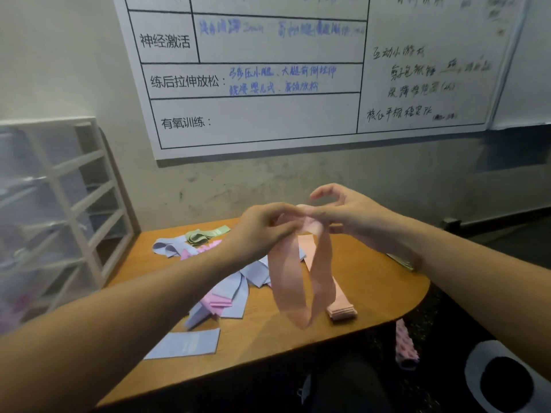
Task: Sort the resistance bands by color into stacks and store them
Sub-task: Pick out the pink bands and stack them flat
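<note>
A white drawer rack (pixel 74 204) stands blurred at the tabletop's left edge, its contents too hazy to make out. On the wall above, a whiteboard (pixel 298 70) carries printed headings 神经激活, 练后拉伸放松: and 有氧训练:, with blue and black handwriting beside them that is too smeared to read reliably; its top is cut off by the frame.

On the wooden table (pixel 387 281), a green band (pixel 205 235) lies at the far left corner, with a lilac band (pixel 167 247) and a bright pink band (pixel 199 250) just beside it. Nearer the middle lies a loose heap of lilac bands (pixel 235 290) with a folded pink piece (pixel 219 305) tucked in it. A flat lilac band (pixel 187 342) rests at the near edge, bearing a small printed label too faint to read.

Above the table's centre, the left hand (pixel 262 225) and the right hand (pixel 343 213) meet, both pinching the top of a peach band (pixel 292 281) that hangs as an open loop; the fingertips are partly hidden behind one another. Behind the loop, a stack of folded peach bands (pixel 341 308) sits toward the near right edge. A greenish stack (pixel 401 260) at the right edge is mostly hidden by the right forearm. On the floor right of the table, a pink patterned object (pixel 405 344) cannot be identified.
</note>
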